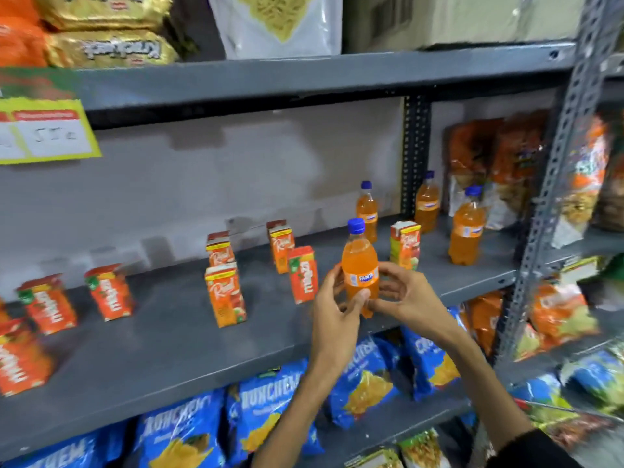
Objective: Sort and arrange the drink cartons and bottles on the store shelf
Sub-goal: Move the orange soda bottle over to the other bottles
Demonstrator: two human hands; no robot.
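An orange Fanta bottle [359, 265] with a blue cap is held upright just in front of the grey middle shelf [175, 336]. My left hand [334, 309] grips its lower body, thumb across the front. My right hand [405, 295] cups its right side with curled fingers. Three more orange bottles stand at the back right: one [367, 211], one [427, 204] and one [466, 228]. Several orange juice cartons are scattered over the shelf, among them a carton [225, 292] in the middle, a carton [303, 275] by my left hand and a carton [404, 244] behind the held bottle.
A perforated grey upright [553, 170] bounds the shelf on the right, with snack bags [489, 163] beside it. Blue chip bags [266, 400] fill the shelf below. Gold noodle packs [111, 45] lie on the shelf above. A yellow price tag [47, 130] hangs top left.
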